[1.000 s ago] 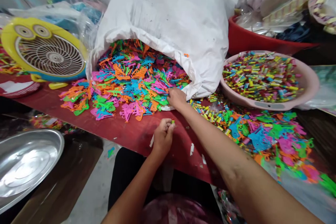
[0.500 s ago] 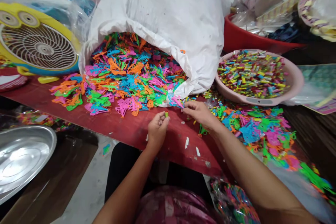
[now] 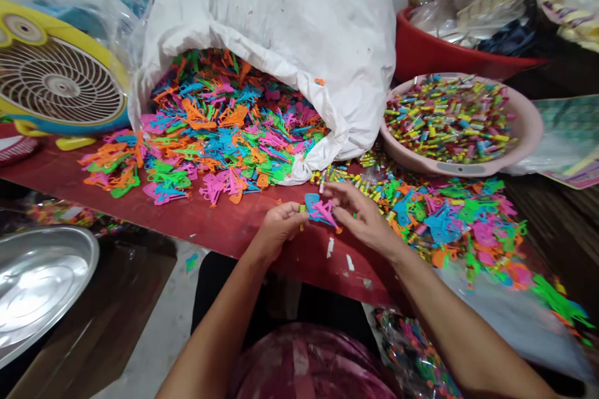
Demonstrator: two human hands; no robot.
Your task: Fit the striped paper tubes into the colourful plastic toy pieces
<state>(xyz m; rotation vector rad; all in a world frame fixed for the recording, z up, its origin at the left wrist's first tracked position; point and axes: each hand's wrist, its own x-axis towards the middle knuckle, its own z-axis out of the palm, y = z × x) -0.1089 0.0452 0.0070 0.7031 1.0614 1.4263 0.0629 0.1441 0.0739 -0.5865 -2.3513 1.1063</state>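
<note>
So, left hand [image 3: 279,230] low over the red table [image 3: 196,221], close to the front edge, fingers [image 3: 291,212] curled shut around a small yellow-green tube [image 3: 302,208], only its end showing past the fingertips. Right hand [image 3: 364,218] just beside it, fingers [image 3: 344,196] half curled and spread over a blue-and-pink plastic piece [image 3: 322,211]; contact with the piece hard to tell from this view. Piece flat and held or lying between both hands, above the table's front edge, long axis running roughly left to right, sloping toward the person at the pink right end, blue end next to the left fingertips.

Beyond the hands, near the table's back edge, a white sack [image 3: 266,31] lying open, spilling a heap of multicoloured plastic pieces [image 3: 229,137] onto the table. To the right, a loose spread of plastic pieces and tubes [image 3: 449,218], then a pink basin [image 3: 528,137] full of small coloured tubes [image 3: 449,118]. Yellow fan [image 3: 56,84] at the left, steel tray [image 3: 40,280] below the table's left end.
</note>
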